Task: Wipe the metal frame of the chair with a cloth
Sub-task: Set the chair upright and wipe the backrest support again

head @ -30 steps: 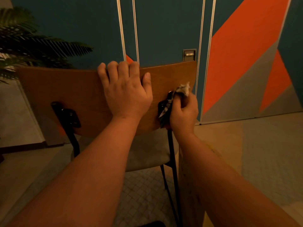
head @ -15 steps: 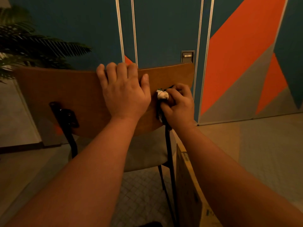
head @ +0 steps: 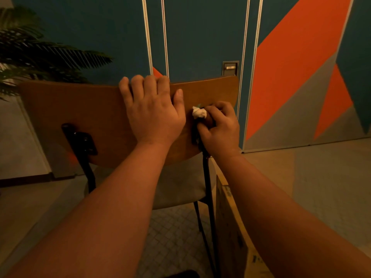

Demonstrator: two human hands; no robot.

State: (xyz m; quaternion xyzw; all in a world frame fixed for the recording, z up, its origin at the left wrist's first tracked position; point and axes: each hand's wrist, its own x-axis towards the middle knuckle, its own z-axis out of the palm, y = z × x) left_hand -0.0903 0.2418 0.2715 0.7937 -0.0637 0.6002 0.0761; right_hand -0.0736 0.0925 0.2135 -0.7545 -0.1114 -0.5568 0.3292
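Observation:
A chair with a brown wooden backrest (head: 80, 109) stands in front of me, seen from behind. Its black metal frame shows as a left upright with a bracket (head: 82, 141) and a right upright (head: 206, 177). My left hand (head: 152, 115) lies over the backrest's top edge, fingers curled over the rim. My right hand (head: 220, 131) grips a bunched pale cloth (head: 199, 112) against the top of the right upright's bracket, which is mostly hidden under the hand. The grey seat (head: 176, 187) shows below the backrest.
A teal wall with white strips and a recessed metal handle (head: 230, 68) stands behind the chair; orange and grey panels (head: 291, 77) are to the right. A plant (head: 30, 55) fills the upper left. A cardboard edge (head: 230, 227) stands by the right chair leg.
My right hand with the cloth has moved up the right upright's bracket, from its lower part to its top. My left hand has stayed on the backrest.

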